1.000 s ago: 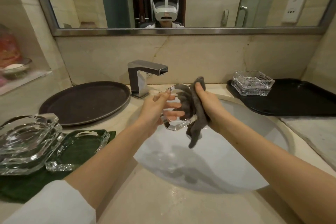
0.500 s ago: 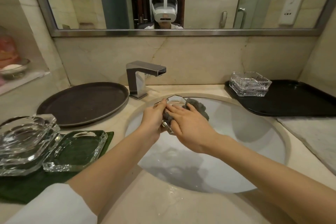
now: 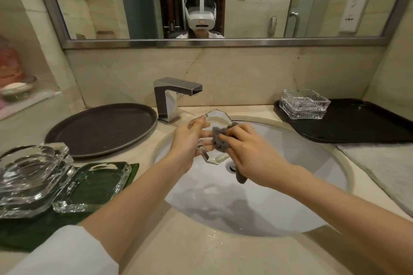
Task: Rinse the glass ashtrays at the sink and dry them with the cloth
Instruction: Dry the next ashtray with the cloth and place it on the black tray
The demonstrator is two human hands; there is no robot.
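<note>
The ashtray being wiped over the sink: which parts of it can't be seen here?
Head view only:
- Glass ashtray: the middle is covered by the grey cloth and the right hand.
- Its left edge is hidden by the left hand fingers.
- Wet or dry: clear glass, cannot tell.

My two bare forearms reach in from 7 and 5 o'clock, meeting at centre. My left hand (image 3: pixel 188 140) grips with curled fingers; my right hand (image 3: pixel 248 152) lies knuckles-up, fingers bent, pinching.

no legible txt, no labels, no brand marks, no nos.
</note>
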